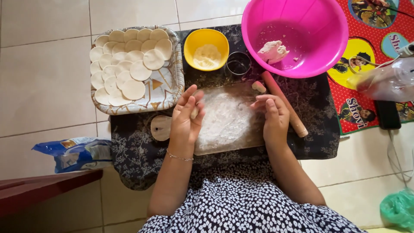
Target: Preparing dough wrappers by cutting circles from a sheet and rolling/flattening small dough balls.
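Tiled floor lies under your floured board (228, 123). Your left hand (185, 123) curls loosely around a small dough piece (194, 113) at the board's left edge; your right hand (274, 118) rests flat and empty, nearer the rolling pin (284, 103).

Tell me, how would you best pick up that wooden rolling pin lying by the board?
Probably take the rolling pin around its bare middle, coming from above with the right hand, which is nearest. It lies flat and slanted on the dark cloth; its upper end sits close under the pink bowl, so the middle seems easiest to reach.
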